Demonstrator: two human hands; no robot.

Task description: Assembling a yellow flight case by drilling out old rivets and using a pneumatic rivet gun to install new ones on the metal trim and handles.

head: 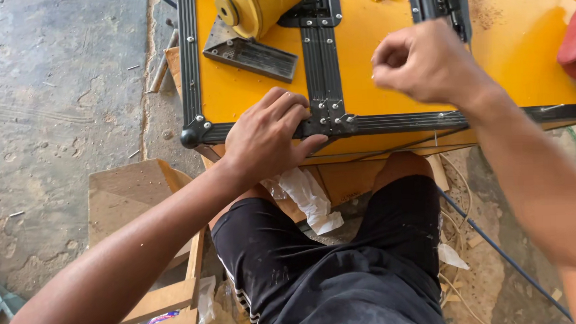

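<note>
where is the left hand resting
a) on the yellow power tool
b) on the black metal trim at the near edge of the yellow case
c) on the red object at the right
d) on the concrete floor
b: the left hand lies flat on the black metal trim with its rivets, at the near edge of the yellow case, while the right hand is raised in a fist above the panel.

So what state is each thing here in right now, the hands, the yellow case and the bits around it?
left hand: flat, fingers pressing on the black metal trim
right hand: raised above the case, fingers curled shut; contents not visible
yellow case: lying flat
black metal trim: on the case, small rivets standing up at the joint
yellow power tool: resting on the case
white plastic wrap: crumpled, below the case edge
</note>
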